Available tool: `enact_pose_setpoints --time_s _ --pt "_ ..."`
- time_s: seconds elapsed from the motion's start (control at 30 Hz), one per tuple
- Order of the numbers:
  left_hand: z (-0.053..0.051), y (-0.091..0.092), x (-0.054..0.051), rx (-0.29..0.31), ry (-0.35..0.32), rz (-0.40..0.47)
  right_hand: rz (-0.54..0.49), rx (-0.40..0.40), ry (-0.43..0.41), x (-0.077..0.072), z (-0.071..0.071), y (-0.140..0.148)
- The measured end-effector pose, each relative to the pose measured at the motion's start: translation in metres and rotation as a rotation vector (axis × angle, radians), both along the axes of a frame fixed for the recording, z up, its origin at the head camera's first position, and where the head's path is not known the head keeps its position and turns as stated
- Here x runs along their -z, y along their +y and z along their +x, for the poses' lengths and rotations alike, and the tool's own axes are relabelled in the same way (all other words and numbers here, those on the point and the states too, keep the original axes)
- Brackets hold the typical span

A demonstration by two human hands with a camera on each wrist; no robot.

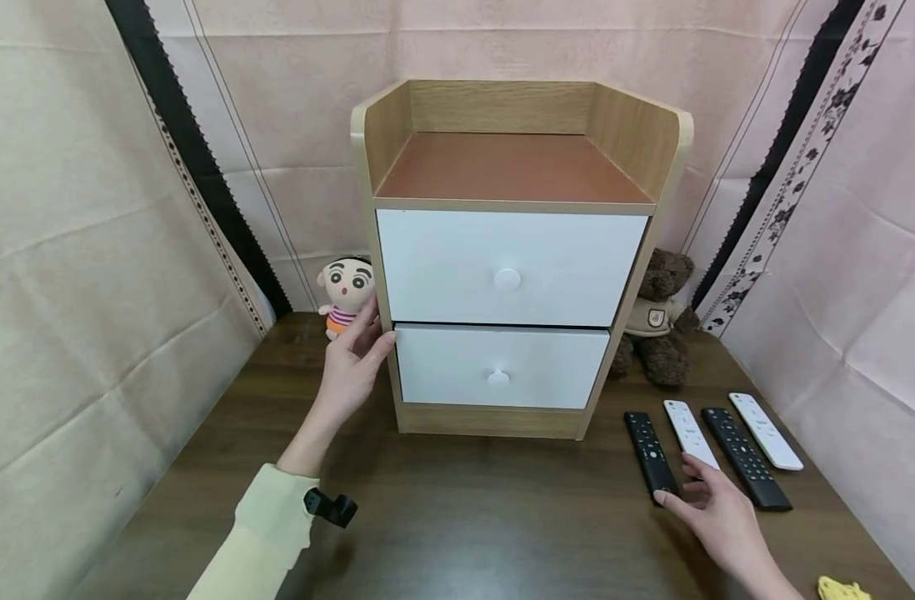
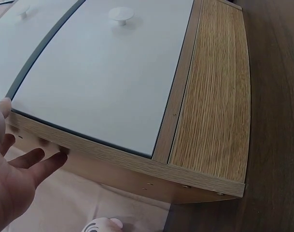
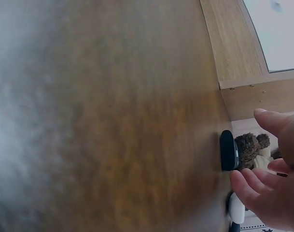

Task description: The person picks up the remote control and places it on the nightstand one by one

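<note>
A small wooden cabinet with two white drawers stands on the table, both drawers pushed in. My left hand is at its left edge, the thumb by the front edge and the fingers along the side panel, as the left wrist view also shows with the hand. Over the near ends of a short black remote control and a white remote control is my right hand. Its fingers are slightly bent, with nothing held; whether they touch the remotes I cannot tell.
A longer black remote and another white remote lie further right. Behind the cabinet's sides sit a cartoon plush doll and a brown teddy bear. A yellow object lies at the lower right. Pale fabric walls surround the table.
</note>
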State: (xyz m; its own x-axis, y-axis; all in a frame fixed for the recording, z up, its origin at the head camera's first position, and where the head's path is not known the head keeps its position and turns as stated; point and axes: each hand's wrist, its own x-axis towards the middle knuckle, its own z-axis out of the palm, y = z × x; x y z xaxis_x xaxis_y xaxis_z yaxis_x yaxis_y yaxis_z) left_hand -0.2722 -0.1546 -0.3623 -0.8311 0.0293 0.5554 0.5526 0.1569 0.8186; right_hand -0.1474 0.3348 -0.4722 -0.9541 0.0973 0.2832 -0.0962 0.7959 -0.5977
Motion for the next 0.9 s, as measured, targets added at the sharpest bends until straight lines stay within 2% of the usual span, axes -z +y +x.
enact_pose_setpoints --time_s 0.13,0.43,0.67,0.9 --pt "-0.001 0.000 0.002 0.002 -0.020 0.003 -0.005 -0.017 -0.071 0.000 -0.001 -0.001" --pt "-0.003 0.000 0.005 0.014 -0.040 0.011 0.041 0.021 -0.113 0.004 -0.001 -0.002" --pt "-0.004 -0.001 0.005 0.011 -0.045 0.018 0.079 0.061 -0.104 0.008 0.000 -0.004" --pt "-0.003 -0.001 0.005 0.008 -0.051 0.011 0.064 0.101 -0.193 0.010 -0.001 -0.007"
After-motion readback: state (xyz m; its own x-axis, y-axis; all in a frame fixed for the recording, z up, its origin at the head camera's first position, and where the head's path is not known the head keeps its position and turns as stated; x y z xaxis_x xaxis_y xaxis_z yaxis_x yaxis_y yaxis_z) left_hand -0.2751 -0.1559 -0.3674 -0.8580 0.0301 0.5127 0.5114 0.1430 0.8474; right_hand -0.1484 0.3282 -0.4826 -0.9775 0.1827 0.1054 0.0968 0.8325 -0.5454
